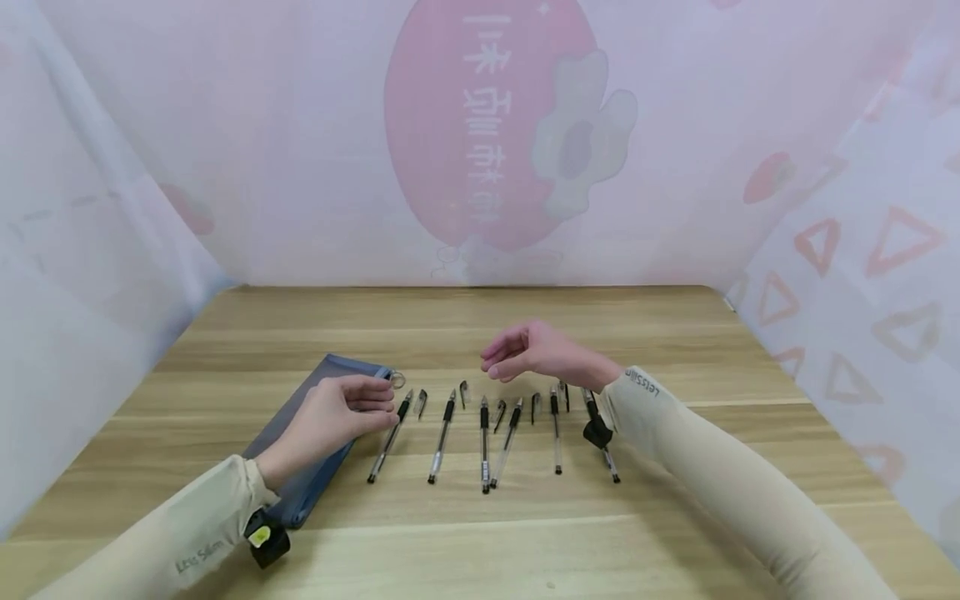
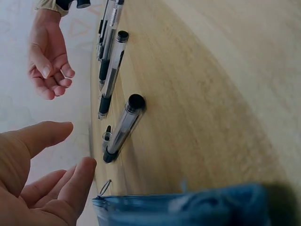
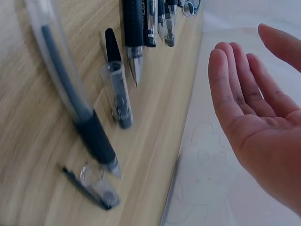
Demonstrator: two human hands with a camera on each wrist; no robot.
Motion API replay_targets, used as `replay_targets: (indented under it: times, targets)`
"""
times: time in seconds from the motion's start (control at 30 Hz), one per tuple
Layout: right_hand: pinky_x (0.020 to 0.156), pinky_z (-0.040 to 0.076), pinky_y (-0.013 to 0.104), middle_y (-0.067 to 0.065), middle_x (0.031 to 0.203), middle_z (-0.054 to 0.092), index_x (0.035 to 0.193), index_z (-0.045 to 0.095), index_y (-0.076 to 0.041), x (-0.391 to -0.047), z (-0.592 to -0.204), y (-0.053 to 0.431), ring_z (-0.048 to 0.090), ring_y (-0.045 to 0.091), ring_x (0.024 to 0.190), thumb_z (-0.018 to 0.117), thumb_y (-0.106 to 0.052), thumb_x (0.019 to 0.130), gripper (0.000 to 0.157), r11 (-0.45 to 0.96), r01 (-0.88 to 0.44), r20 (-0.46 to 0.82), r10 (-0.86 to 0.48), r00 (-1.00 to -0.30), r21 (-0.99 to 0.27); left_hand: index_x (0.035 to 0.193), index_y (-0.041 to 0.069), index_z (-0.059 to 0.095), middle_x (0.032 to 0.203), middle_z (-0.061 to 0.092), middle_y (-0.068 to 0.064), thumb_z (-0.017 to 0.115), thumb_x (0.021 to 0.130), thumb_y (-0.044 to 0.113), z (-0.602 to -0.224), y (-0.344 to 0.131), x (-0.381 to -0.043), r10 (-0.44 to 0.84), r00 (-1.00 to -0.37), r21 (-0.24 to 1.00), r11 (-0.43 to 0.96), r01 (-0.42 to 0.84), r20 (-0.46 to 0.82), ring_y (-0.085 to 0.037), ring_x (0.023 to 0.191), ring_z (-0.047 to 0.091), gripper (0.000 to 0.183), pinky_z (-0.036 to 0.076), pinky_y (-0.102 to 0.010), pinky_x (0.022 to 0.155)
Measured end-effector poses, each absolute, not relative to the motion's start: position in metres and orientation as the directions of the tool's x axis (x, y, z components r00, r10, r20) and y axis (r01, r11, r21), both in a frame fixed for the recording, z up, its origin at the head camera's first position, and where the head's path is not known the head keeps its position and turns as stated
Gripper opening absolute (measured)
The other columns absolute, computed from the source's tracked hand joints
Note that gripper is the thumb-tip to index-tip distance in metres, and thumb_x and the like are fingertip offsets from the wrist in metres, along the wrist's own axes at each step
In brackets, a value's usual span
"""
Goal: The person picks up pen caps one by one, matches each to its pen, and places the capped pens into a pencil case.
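My left hand [image 1: 337,417] hovers over a blue-grey mesh pencil case [image 1: 294,407] with a metal ring [image 1: 397,380] at its zipper end. Its thumb and fingers are loosely bent, a gap between them and nothing held. Just right of it lies the leftmost uncapped black gel pen [image 1: 386,452], its cap [image 1: 422,404] beside the tip. My right hand [image 1: 536,354], relaxed and holding nothing, is raised beyond the row's tips. In the right wrist view, a pen [image 3: 70,84] and a clear cap [image 3: 96,188] with a black clip lie on the table beside it.
Several uncapped pens lie in a row on the wooden table [image 1: 480,550], tips away from me, with loose caps near the tips. The right sleeve and black wrist camera [image 1: 597,432] partly cover the rightmost pen. Printed cloth [image 1: 300,167] encloses the back and sides.
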State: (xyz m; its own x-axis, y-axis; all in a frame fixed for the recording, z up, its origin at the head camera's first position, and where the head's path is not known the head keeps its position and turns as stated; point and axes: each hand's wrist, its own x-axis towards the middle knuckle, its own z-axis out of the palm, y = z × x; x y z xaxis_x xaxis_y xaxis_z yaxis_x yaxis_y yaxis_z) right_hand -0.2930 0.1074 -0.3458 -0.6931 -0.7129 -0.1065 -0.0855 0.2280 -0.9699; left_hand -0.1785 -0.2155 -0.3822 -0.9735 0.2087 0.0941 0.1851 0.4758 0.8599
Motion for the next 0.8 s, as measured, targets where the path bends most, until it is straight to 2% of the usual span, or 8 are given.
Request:
replay_targets:
  times: [0.33, 0.57, 0.8]
  targets:
    - [0.095, 0.049, 0.054, 0.021, 0.115, 0.066, 0.121, 0.06, 0.01, -0.293, -0.351, 0.093, 0.064, 0.035, 0.103, 0.076, -0.005, 0.086, 0.041, 0.243, -0.088, -0.127, -0.743, -0.657, -0.966, 0.126, -0.003, 0.062, 0.115, 0.069, -0.014, 0.083, 0.082, 0.022, -0.384, -0.214, -0.178, 0.198, -0.98, 0.897, 0.432, 0.097, 0.01, -0.021, 0.102, 0.067, 0.056, 0.056, -0.028, 0.082]
    - [0.093, 0.05, 0.052, 0.023, 0.114, 0.066, 0.117, 0.065, 0.006, -0.29, -0.352, 0.087, 0.062, 0.044, 0.105, 0.075, -0.006, 0.088, 0.033, 0.237, -0.073, -0.134, -0.748, -0.65, -0.969, 0.128, -0.002, 0.062, 0.117, 0.068, -0.012, 0.084, 0.082, 0.022, -0.387, -0.211, -0.175, 0.163, -0.987, 0.88, 0.47, 0.064, -0.015, -0.023, 0.104, 0.066, 0.057, 0.056, -0.029, 0.082]
    - [0.091, 0.053, 0.048, 0.022, 0.113, 0.067, 0.12, 0.061, 0.011, -0.294, -0.357, 0.083, 0.061, 0.046, 0.104, 0.074, -0.007, 0.089, 0.038, 0.238, -0.074, -0.138, -0.761, -0.634, -0.968, 0.129, -0.001, 0.063, 0.117, 0.068, -0.012, 0.084, 0.081, 0.017, -0.392, -0.209, -0.175, 0.13, -0.991, 0.875, 0.483, 0.038, -0.029, -0.023, 0.103, 0.067, 0.055, 0.057, -0.028, 0.082]
